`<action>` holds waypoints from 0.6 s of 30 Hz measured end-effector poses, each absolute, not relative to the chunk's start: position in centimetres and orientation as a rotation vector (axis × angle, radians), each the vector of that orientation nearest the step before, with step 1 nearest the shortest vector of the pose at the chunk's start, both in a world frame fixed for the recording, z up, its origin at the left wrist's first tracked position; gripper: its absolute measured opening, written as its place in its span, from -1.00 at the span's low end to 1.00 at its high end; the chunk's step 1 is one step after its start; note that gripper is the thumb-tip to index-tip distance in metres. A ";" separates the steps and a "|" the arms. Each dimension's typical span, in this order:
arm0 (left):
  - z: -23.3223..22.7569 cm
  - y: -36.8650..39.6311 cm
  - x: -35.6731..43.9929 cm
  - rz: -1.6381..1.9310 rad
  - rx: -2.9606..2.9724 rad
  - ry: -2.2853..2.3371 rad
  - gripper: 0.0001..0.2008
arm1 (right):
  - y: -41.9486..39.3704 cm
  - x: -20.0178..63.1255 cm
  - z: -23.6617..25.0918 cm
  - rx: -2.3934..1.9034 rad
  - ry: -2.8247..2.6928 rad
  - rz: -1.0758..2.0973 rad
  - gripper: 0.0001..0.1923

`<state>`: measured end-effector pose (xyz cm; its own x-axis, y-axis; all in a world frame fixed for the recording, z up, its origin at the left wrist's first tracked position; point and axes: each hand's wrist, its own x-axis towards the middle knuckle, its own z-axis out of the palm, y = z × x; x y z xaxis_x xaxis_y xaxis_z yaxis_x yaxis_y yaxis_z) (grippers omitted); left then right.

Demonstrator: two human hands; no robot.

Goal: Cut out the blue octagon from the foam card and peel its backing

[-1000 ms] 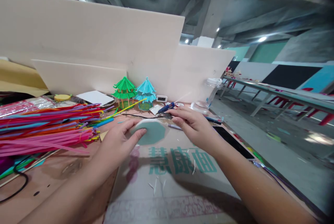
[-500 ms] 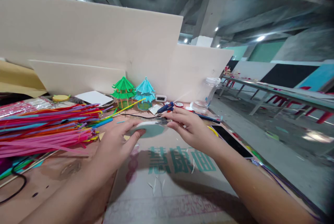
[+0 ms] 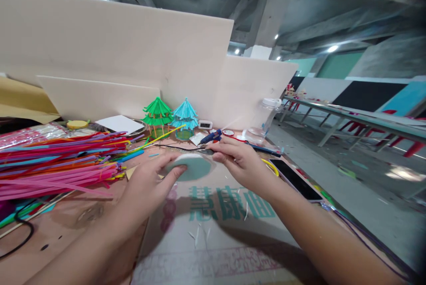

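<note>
Pale green disc [image 3: 195,169]: tilted between the hands, above the printed sheet [image 3: 173,249].
Left hand [image 3: 151,177]: pinched the disc's left edge, thumb on its near face.
Right hand [image 3: 244,166]: pinched a thin grey piece [image 3: 204,151] just beside the disc's far rim.

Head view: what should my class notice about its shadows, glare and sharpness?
In the head view, soft shadows darken the printed sheet; the head view also shows glare on the floor at right and a ceiling lamp burnt to white; in the head view, the thin grey thing in the right hand is too indistinct to identify.
</note>
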<state>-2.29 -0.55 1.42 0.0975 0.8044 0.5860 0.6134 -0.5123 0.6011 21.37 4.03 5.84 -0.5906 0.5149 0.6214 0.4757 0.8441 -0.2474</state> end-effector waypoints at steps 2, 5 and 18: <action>1.5 -0.4 -2.3 1.371 2.069 1.407 -0.73 | 4.0 21.5 6.1 -0.759 -2.287 0.067 -0.70; 1.5 -0.3 -2.3 1.389 2.005 1.361 -0.70 | 3.9 21.7 6.4 -0.806 -2.290 0.030 -0.68; 1.5 -0.8 -1.9 1.385 2.209 1.356 -0.79 | 3.6 21.1 5.6 -0.638 -2.356 -0.077 -0.69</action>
